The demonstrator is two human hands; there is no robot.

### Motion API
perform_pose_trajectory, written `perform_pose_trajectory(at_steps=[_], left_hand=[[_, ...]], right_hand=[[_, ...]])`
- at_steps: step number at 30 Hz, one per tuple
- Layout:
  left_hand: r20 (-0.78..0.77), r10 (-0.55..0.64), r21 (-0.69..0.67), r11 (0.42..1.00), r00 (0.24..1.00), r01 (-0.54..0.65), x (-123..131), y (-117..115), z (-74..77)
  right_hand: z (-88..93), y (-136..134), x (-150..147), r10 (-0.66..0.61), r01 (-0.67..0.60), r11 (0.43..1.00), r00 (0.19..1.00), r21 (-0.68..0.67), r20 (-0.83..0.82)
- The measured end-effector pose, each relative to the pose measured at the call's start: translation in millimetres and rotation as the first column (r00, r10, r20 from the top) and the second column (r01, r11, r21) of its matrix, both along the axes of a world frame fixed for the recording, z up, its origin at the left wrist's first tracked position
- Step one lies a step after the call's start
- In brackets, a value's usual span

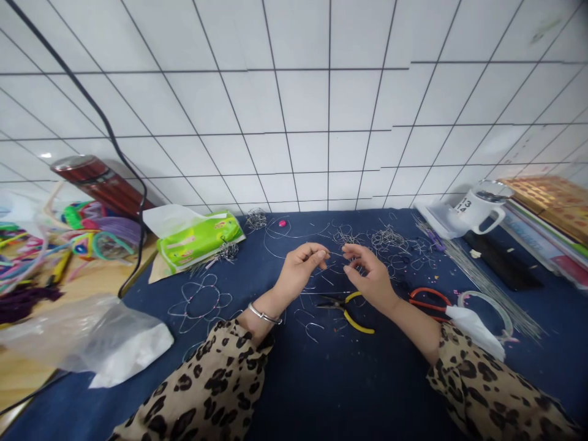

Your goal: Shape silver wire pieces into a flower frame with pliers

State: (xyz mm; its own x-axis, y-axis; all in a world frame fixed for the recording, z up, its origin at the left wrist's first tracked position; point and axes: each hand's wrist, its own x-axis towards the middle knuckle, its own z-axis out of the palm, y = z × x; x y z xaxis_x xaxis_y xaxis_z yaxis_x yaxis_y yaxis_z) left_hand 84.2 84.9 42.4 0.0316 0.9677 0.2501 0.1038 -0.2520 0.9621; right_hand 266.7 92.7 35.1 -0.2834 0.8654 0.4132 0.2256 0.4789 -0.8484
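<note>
My left hand (pixel 301 266) is closed in a pinch on a thin wire (pixel 335 253). The wire runs right toward my right hand (pixel 373 278), whose thumb and fingers are apart; whether a fingertip touches the wire I cannot tell. Below the hands lie pliers with yellow handles (pixel 356 322). Bent wire hooks (pixel 314 331) rest left of the pliers. A flower-shaped wire loop (pixel 201 301) lies left of my left wrist. Tangled wire pieces (pixel 390 239) sit behind my right hand.
At left are a green tissue pack (pixel 202 241), a plastic bag (pixel 96 337), colourful craft pieces (pixel 98 236) and a red flask (pixel 103 184). At right are red-handled scissors (pixel 430 293), straight wires (pixel 493 288), a white mug (pixel 478 208) and a dark pouch (pixel 500 260). A tiled wall (pixel 303 104) stands behind.
</note>
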Motion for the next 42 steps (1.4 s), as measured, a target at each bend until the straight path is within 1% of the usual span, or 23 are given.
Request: perform_pose_trajectory(at_steps=[4, 8, 12, 22, 26, 32, 34, 37, 39, 41, 42], left_hand=[[0.03, 0.035, -0.001, 0.999, 0.999, -0.035, -0.6, 2.1, -1.5], [0.007, 0.038, 0.005, 0.999, 0.999, -0.038, 0.0, 0.2, 0.0], [-0.05, 0.048, 0.032, 0.998, 0.998, -0.046, 0.6, -2.8, 1.5], [-0.239, 0.064, 0.188, 0.982, 0.969, -0.019, -0.9, -4.1, 0.3], [-0.321, 0.083, 0.301, 0.953, 0.943, 0.019, -1.8, -4.0, -0.5], [-0.451, 0.108, 0.446, 0.887, 0.886, 0.119, -3.1, -3.8, -5.1], [-0.491, 0.125, 0.491, 0.857, 0.862, 0.155, -4.2, -2.9, -6.7], [-0.529, 0.137, 0.535, 0.82, 0.837, 0.204, -5.7, -1.2, -8.4], [-0.544, 0.121, 0.535, 0.813, 0.831, 0.231, -6.1, -0.3, -9.3], [-0.547, 0.089, 0.52, 0.816, 0.833, 0.254, -6.1, 0.4, -10.2], [-0.544, 0.069, 0.511, 0.818, 0.836, 0.264, -6.0, 0.7, -10.7]], right_hand=[[-1.2, 1.5, 1.3, -0.073, 0.073, 0.997, 0.997, -0.011, -0.006], [-2.6, 1.7, 0.8, -0.088, 0.089, 0.995, 0.996, -0.05, 0.007], [-2.8, 1.0, 0.9, -0.09, 0.091, 0.995, 0.996, -0.038, 0.011], [-3.6, 1.9, 2.3, -0.073, 0.074, 0.996, 0.997, -0.051, 0.014], [-3.5, 1.8, 3.4, -0.056, 0.057, 0.998, 0.998, -0.041, 0.031], [-2.4, 1.9, 4.6, -0.039, 0.039, 0.999, 0.999, -0.038, 0.006], [-2.2, 4.4, 6.0, -0.051, 0.049, 0.996, 0.998, -0.073, -0.022], [-0.4, 9.2, 9.0, -0.081, 0.066, 0.983, 0.993, -0.173, -0.084], [2.0, 11.1, 10.4, -0.043, 0.015, 0.974, 0.992, -0.228, -0.118], [4.7, 10.7, 10.4, 0.073, -0.108, 0.958, 0.988, -0.268, -0.135], [5.7, 9.8, 9.9, 0.145, -0.18, 0.94, 0.98, -0.29, -0.137]])
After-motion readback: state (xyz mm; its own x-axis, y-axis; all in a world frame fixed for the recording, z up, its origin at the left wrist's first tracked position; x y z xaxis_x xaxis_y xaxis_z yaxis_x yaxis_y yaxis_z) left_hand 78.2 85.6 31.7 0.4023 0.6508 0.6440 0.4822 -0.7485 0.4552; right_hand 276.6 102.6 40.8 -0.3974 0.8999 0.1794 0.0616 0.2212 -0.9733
